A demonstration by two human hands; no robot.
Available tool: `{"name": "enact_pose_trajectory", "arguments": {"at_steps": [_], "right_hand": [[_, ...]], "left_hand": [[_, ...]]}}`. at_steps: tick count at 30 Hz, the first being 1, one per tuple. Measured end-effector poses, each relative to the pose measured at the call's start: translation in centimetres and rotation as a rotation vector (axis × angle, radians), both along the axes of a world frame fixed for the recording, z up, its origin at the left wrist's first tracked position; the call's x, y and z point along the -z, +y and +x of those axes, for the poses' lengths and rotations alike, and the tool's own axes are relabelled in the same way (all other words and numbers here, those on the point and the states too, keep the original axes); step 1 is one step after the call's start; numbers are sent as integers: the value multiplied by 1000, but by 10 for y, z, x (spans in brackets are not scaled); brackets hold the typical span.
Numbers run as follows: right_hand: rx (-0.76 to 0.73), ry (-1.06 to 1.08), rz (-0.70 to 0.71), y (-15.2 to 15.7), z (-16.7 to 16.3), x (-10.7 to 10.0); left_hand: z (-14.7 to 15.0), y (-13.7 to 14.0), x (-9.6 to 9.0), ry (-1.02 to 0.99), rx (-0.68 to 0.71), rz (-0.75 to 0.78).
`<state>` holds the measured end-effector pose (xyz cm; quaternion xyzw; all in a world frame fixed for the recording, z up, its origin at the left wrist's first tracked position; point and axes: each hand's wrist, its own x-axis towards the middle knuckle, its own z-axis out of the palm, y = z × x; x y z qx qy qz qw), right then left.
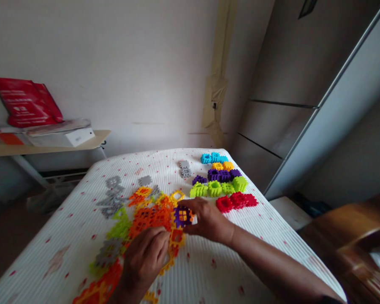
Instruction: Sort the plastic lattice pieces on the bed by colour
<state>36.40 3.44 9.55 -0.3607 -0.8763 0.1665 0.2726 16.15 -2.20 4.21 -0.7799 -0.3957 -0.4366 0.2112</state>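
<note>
My right hand [205, 219] has its thumb and fingers around a purple interlocking block piece [180, 217] with a window pattern, at the right edge of a pile of flat pieces. My left hand [147, 255] is closed over the near part of that pile; its curled fingers hide anything in them. Orange pieces [145, 216] make up most of the pile. Green pieces [119, 226] and a grey piece [109, 252] lie along its left side. Nearer to me, red-orange pieces [96, 289] are partly covered by my left forearm.
Assembled blocks stand in colour rows on the right: blue [213, 158], yellow [222, 166], purple [223, 175], green [214, 188] and red [237, 202]. Loose grey pieces [112, 196] lie on the left of the patterned bed cover [66, 236]. A side table [103, 137] stands beyond.
</note>
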Motion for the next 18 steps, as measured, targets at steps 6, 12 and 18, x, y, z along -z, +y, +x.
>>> {"name": "enact_pose_trajectory", "arguments": {"at_steps": [6,12,18], "right_hand": [[399,-386,181,96,94,-35],[485,-727,32,159,144,-29],[419,-765,1,177,146,-11]], "left_hand": [[-1,3,2,-31,17,-22],[2,6,-1,-47,13,13],[-2,7,-1,-20,-1,10]]}}
